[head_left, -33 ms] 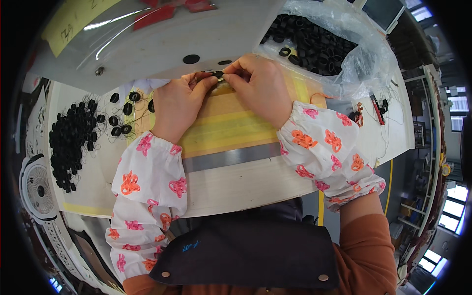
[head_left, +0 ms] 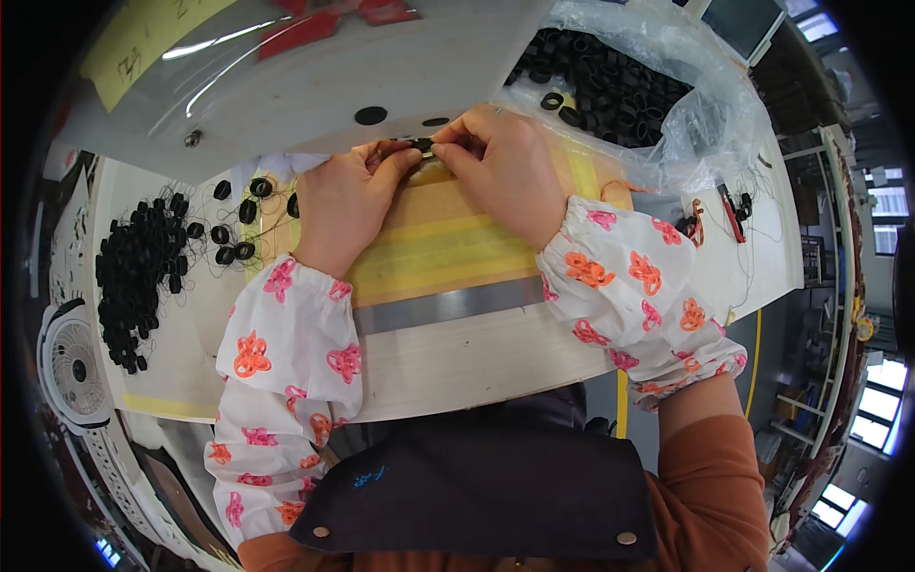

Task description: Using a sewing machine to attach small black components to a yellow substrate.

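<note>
Close together at the far edge of the taped board, both hands pinch one small black ring [head_left: 422, 144]. My left hand [head_left: 351, 195] closes thumb and fingers on its left side. From the right, the thumb and forefinger of my right hand [head_left: 505, 162] meet its other side. Fingers cover most of the ring, so its details are hard to make out. Beneath the hands lies the wooden board [head_left: 457, 200] with yellow tape strips and a metal strip [head_left: 450, 305] along its near edge.
A grey machine housing [head_left: 334, 76] overhangs the far side. Black rings with thin wires [head_left: 143, 276] are heaped at left. At far right stands a clear plastic bag [head_left: 715, 124] full of black rings [head_left: 610, 91]. Red-handled snips [head_left: 732, 212] lie right; a fan [head_left: 78, 367] is at left.
</note>
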`<state>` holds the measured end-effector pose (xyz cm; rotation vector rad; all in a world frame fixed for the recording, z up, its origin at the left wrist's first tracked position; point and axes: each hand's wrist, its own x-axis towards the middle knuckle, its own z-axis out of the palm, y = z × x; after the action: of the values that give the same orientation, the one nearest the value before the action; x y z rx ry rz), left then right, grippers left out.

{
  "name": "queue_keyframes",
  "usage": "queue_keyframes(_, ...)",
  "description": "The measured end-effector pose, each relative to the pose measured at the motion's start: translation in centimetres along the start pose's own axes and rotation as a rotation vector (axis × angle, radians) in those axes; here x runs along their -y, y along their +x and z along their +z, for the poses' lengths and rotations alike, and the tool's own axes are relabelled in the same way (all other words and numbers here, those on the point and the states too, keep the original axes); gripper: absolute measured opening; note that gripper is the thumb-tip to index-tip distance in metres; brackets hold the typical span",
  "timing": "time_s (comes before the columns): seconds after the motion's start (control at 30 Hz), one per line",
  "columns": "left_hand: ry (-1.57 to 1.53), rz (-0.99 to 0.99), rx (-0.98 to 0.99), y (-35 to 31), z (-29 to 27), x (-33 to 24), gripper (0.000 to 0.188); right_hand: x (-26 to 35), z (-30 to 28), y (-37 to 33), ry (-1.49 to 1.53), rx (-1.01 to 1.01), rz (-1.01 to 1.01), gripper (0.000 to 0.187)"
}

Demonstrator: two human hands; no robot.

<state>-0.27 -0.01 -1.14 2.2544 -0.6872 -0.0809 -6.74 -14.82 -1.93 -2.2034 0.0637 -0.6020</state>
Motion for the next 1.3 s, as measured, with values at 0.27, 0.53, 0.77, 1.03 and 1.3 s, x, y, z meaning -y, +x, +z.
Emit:
queue_keyframes(0.27, 0.023, -0.06, 0.042, -0.1, -0.1, -0.4, 0.03, 0.2, -0.2, 0.0, -0.034, -0.009, -0.032, 0.008)
queue_keyframes(0.53, 0.101, -0.02, 0.025, -0.2, -0.1, 0.5, 0.032, 0.5, -0.2, 0.3, -0.109, 0.015, -0.05, 0.01)
queue_keyframes(0.77, 0.065, 0.025, 0.005, -0.4, -0.1, 0.5, 0.032, 0.4, -0.4, 0.2, -0.123, 0.045, 0.003, 0.009)
queue_keyframes(1.03, -0.059, -0.07, 0.022, 0.4, 0.1, 0.8, 0.031, -0.1, 0.0, 1.1, -0.139, 0.03, -0.032, 0.013)
queue_keyframes(1.3, 0.111, 0.119, -0.093, 0.5, 0.9, 1.0, 0.038, -0.6, -0.5, 0.4, -0.124, -0.013, -0.034, 0.013)
